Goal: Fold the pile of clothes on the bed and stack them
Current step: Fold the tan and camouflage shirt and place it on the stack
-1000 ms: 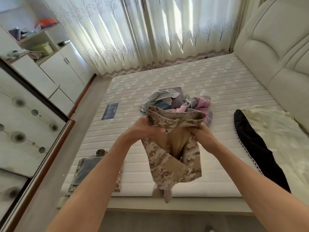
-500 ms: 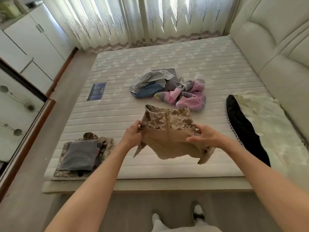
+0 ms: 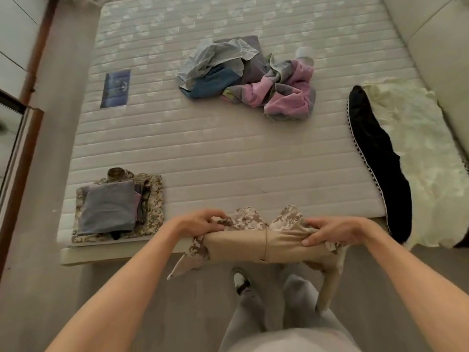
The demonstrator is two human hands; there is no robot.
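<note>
A tan camouflage garment [image 3: 264,241], inside out with its beige lining showing, is stretched between both hands at the near edge of the bed. My left hand [image 3: 203,223] pinches its left end and my right hand [image 3: 330,231] grips its right end. Part of it hangs down past the bed edge. A loose pile of clothes [image 3: 248,77], grey, blue and pink, lies in the middle of the mattress [image 3: 203,148]. A folded stack [image 3: 114,207], grey pieces on a camouflage one, sits at the near left corner.
A black cloth [image 3: 378,161] and a pale yellow blanket [image 3: 418,153] lie along the right side of the bed. A blue label [image 3: 115,88] is on the mattress at the left. My legs and a shoe [image 3: 241,280] stand on the floor below.
The camera has tilted down. My hands have drawn the camouflage garment lower and toward me, spreading apart and stretching it sideways at the bed's near edge.
</note>
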